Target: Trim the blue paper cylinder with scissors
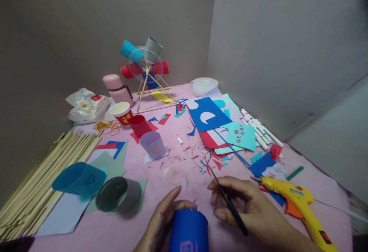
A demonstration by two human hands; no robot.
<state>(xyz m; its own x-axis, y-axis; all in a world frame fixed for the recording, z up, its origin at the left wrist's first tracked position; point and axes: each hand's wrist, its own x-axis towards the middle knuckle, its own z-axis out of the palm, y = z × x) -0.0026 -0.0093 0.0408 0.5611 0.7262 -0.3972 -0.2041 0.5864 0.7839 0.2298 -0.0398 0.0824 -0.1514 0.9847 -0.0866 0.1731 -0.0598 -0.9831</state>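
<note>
At the near edge of the view, my left hand [165, 213] is closed around a blue paper cylinder [189, 231] with a pink drawn mark on its side. The cylinder's lower part is cut off by the frame. To its right, my right hand [247, 202] grips a slim black-handled tool [230, 202] with a long fine tip pointing forward and left. Whether it is a craft knife or tweezers I cannot tell. The tip is over the pink tabletop [172, 167], near small paper scraps [217, 164], apart from the cylinder.
A yellow glue gun [290, 190] lies right of my right hand. Grey [120, 194], teal [80, 179], lilac [153, 146] and red [140, 125] paper cylinders stand left, beside wooden sticks [48, 183]. Behind are a stick-framed wheel [146, 68], a pink flask [117, 89] and markers [255, 127].
</note>
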